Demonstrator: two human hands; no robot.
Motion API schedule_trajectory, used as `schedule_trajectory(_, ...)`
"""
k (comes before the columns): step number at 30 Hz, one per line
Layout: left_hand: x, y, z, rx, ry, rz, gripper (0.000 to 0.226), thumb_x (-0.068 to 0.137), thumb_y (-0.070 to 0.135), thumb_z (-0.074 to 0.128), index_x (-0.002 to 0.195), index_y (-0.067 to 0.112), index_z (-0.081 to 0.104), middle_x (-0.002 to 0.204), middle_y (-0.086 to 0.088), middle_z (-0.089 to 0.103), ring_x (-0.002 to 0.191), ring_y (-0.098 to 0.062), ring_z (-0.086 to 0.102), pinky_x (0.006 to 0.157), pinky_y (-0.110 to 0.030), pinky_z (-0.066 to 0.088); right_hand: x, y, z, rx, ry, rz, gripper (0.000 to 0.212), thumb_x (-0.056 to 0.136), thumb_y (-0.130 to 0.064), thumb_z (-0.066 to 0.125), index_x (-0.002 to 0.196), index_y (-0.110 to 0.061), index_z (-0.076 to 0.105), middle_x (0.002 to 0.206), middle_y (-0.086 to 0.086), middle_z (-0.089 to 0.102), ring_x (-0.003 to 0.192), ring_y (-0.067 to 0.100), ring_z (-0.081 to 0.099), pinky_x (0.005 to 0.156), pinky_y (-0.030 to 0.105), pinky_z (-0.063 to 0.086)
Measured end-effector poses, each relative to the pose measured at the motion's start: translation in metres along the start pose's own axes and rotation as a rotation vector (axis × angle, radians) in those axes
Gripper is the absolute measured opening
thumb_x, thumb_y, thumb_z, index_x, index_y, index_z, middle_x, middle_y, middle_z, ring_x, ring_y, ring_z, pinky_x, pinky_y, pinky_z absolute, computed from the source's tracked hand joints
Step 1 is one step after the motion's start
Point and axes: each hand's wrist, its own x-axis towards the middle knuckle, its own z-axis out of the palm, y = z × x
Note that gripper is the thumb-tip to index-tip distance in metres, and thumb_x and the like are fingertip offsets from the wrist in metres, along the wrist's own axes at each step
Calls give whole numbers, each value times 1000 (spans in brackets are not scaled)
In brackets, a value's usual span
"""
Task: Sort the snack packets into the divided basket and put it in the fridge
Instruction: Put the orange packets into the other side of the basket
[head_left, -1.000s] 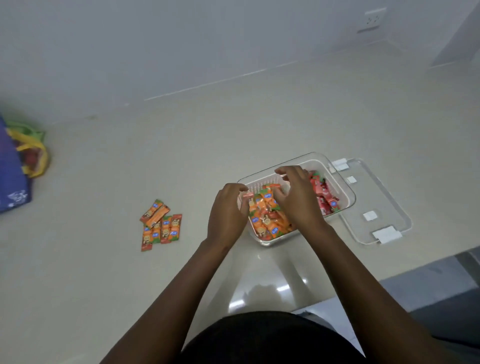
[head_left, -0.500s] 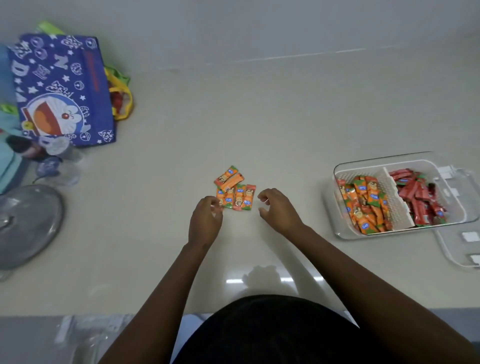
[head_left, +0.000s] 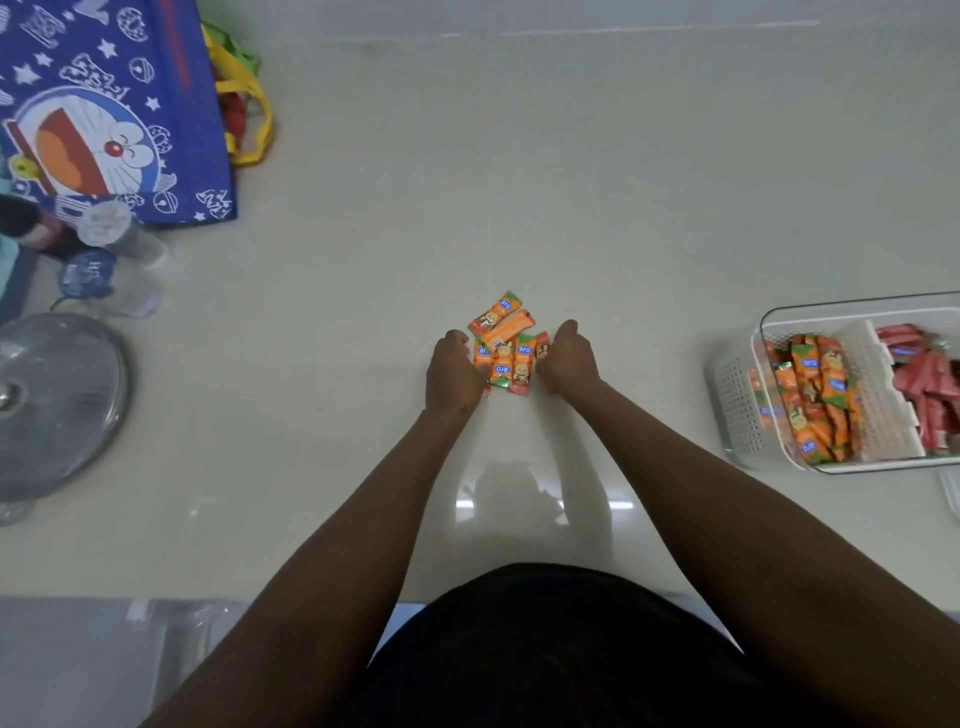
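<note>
Several orange snack packets lie in a small pile on the pale counter in the middle of the view. My left hand curls round the pile's left side and covers a packet there. My right hand curls against the pile's right side, thumb pointing away from me. The fingertips of both hands are hidden under the knuckles. At the right edge stands the divided basket, white and perforated, inside a clear tub. Its left compartment holds orange packets, its right compartment red packets.
A blue cartoon tote bag and a yellow-handled bag stand at the back left. In front of them are clear bottles and a round grey metal lid. A clear lid shows just below the basket.
Both hands left the basket, crossed to the loose orange pile on its left, and have closed in against its two sides. The view swung left with them.
</note>
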Motion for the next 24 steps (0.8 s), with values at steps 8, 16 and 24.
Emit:
schedule_trajectory(8,14,-5,-20,69,-212,-117,15,83,8,58,69,13,58,72,-3,63,78,-24,61,60,-25,41,22,-5,-25,241,-137,-14,17,82,-7,43,67,-9,48,62,11,54,59,25,52,58,31,42)
schedule_trajectory(16,5,-14,-47,-751,-170,-469,15,92,4,51,80,10,60,78,-6,61,68,-15,58,61,-24,48,64,-39,-25,-204,-200,-629,29,75,3,58,96,-8,74,105,12,67,101,25,60,88,29,38)
schedule_trajectory(24,7,0,-35,-575,-214,-356,12,91,7,45,92,15,55,81,0,66,75,-13,61,71,-29,47,85,-68,-7,-499,-299,-721,23,83,-7,58,105,-12,65,111,9,60,105,27,53,86,33,41)
